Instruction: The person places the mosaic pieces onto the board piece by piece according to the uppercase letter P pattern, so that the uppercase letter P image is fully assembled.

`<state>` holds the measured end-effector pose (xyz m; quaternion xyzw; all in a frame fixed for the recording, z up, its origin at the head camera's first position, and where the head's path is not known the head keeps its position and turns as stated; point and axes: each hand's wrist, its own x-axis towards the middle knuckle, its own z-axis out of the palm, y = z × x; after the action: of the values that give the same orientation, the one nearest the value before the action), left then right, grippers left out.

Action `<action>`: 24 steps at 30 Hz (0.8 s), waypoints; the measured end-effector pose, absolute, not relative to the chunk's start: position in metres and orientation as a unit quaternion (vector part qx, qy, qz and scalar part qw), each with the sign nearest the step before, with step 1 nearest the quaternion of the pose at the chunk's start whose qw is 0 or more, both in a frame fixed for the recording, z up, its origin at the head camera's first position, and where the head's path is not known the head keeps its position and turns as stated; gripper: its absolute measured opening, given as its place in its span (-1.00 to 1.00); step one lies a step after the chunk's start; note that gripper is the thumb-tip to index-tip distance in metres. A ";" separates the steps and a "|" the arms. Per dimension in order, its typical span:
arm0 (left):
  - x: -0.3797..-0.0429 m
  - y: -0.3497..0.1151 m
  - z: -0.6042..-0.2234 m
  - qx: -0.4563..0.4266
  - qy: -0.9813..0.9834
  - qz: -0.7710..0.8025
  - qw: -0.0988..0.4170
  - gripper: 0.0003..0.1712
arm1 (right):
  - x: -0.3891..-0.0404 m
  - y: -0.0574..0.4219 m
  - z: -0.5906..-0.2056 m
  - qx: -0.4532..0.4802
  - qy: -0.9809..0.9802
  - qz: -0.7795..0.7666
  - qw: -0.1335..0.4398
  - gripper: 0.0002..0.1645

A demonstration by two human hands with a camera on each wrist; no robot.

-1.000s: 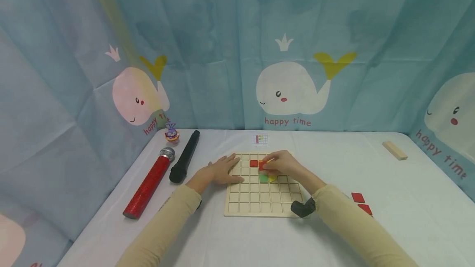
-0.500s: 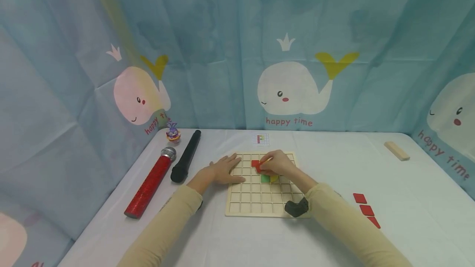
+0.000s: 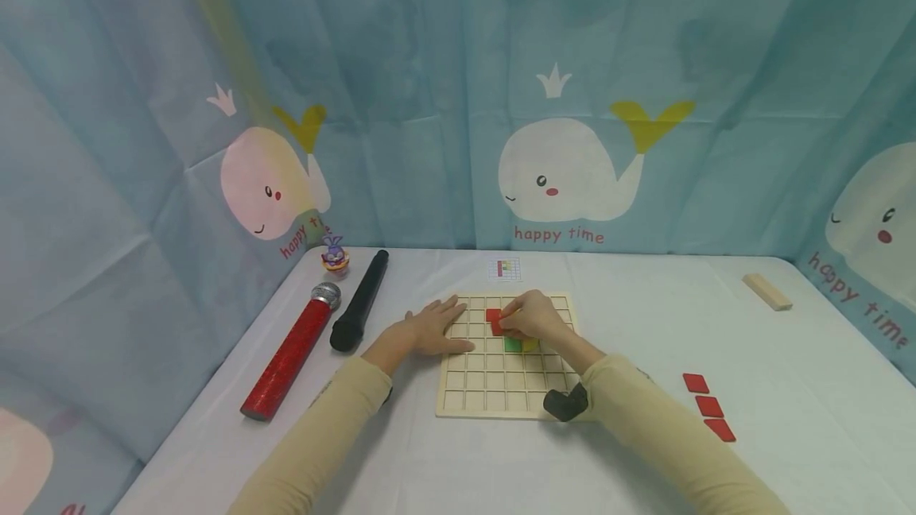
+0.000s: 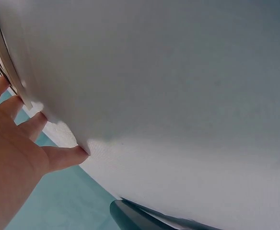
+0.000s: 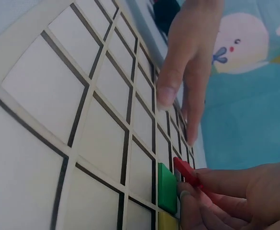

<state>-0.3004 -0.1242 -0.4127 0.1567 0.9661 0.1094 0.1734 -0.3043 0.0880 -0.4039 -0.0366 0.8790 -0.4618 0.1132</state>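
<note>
A pale wooden grid board (image 3: 475, 402) lies in front of me. My left hand (image 3: 428, 330) rests with spread fingers along its left side; in the left wrist view that hand (image 4: 15, 148) reaches to the board's edge. My right hand (image 3: 537, 316) pinches a red square tile (image 3: 496, 328) between thumb and fingers. In the right wrist view the held red tile (image 5: 188, 173) is tilted, one edge low at a cell beside a green tile (image 5: 167, 189). Another red tile (image 3: 492, 314) sits in the cell behind. A yellow tile (image 3: 530, 346) lies right of the green one, partly covered by my hand.
Several loose red tiles (image 3: 709, 406) lie right of my right sleeve. Farther right is a wooden block (image 3: 767, 292). Behind the board lies a printed grid card (image 3: 504, 269). A red microphone (image 3: 289, 356), a black microphone (image 3: 361, 300) and a small purple toy (image 3: 334, 257) stand or lie left.
My right hand has shifted slightly left with the red tile and lowered it toward the cell in front of the other red tile. The left hand stays on the board.
</note>
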 end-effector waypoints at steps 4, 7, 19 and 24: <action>-0.301 -0.124 -0.412 0.157 0.966 0.107 0.174 0.02 | -0.304 0.086 -0.404 -0.042 0.886 -0.449 0.112 -0.86; -0.301 -0.124 -0.412 0.157 0.966 0.105 0.175 0.02 | -0.304 0.085 -0.404 -0.048 0.889 -0.442 0.112 -0.86; -0.300 -0.124 -0.412 0.159 0.967 0.101 0.172 0.01 | -0.302 0.084 -0.402 -0.051 0.885 -0.450 0.110 -0.87; -0.299 -0.123 -0.411 0.156 0.967 0.102 0.172 0.00 | -0.303 0.087 -0.401 -0.058 0.884 -0.452 0.110 -0.83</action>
<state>-0.2994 -0.1228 -0.4106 0.1555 0.9675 0.1017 0.1716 -0.3029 0.0865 -0.4006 -0.0576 0.8836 -0.4516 0.1095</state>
